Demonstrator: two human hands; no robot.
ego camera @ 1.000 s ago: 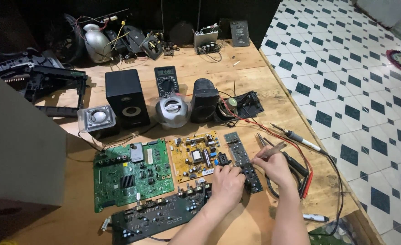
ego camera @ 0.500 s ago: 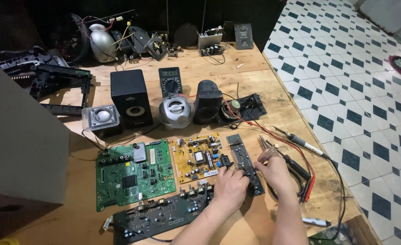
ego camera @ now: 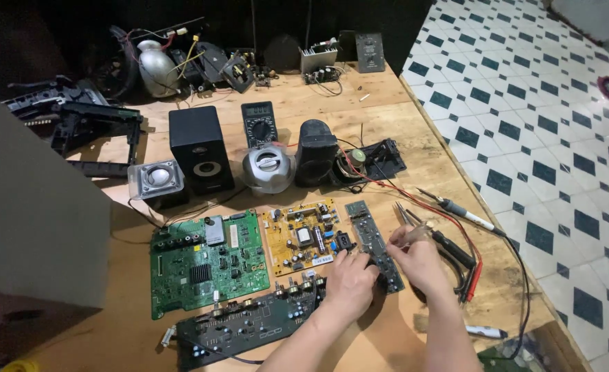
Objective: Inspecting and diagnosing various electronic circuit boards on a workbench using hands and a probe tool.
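Observation:
A narrow dark circuit board strip [ego camera: 368, 231] lies on the wooden table [ego camera: 380, 96], to the right of a yellow board [ego camera: 303, 238]. My left hand [ego camera: 349, 284] is curled over the strip's near end, fingers gripping its left edge. My right hand [ego camera: 420, 260] pinches the strip's right edge from the other side. Needle-nose pliers [ego camera: 406, 215] lie just beyond my right hand, their dark handles running under it. A green board [ego camera: 206, 262] and a black board with knobs [ego camera: 249, 325] lie to the left of my hands.
Behind the boards stand a black speaker [ego camera: 199, 148], a multimeter [ego camera: 259, 124], a silver round speaker [ego camera: 266, 169], a dark speaker [ego camera: 316, 151] and a small clear speaker [ego camera: 156, 179]. A soldering iron [ego camera: 459, 212], red probe [ego camera: 473, 279] and cables lie right. A grey box [ego camera: 35, 234] stands left.
My right hand has come down and slightly nearer onto the strip's right edge. My left hand stays on the strip's near end. The camera view has shifted a little.

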